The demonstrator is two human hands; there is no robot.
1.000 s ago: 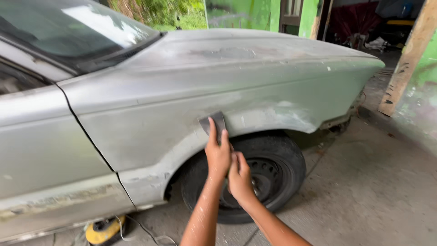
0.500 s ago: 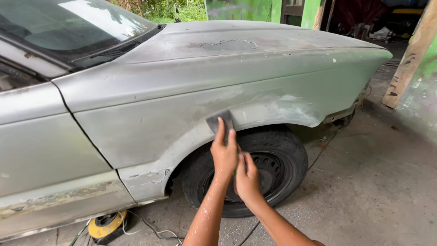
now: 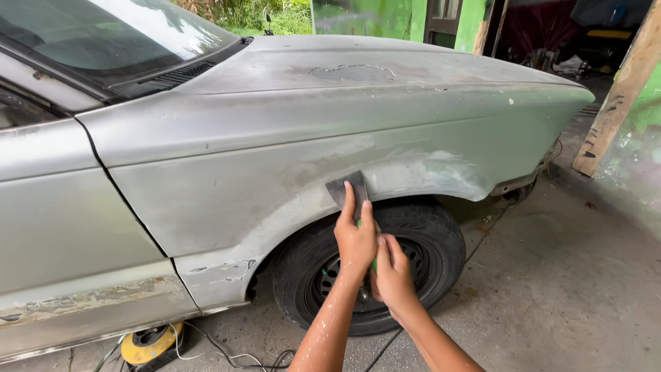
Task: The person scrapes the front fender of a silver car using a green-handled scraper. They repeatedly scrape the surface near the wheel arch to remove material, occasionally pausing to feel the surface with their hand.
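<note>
Against the car's front fender [image 3: 289,165], just above the wheel arch, a grey spreader blade [image 3: 348,191] lies flat on the sanded metal. Left hand [image 3: 355,238] presses it there, index finger stretched up along the blade, other fingers curled round a green handle [image 3: 374,263] that shows only as a thin strip btwn the two hands. Right hand [image 3: 392,272] sits just right of and below the left, touching it, fingers closed; what it grips is hidden behind the left hand, prob the same handle but can't tell for sure. Both forearms run out of frame at the near edge. Pale filler patch [image 3: 427,169] spreads right of the blade along the arch. Tyre [image 3: 372,265] is partly covered by the hands. Near left, under the sill, a yellow power tool [image 3: 148,343] w/ tangled cord is half cut off. Far right, a wooden post [image 3: 616,96] leans vs. a green wall; the room behind is too dark to read.
</note>
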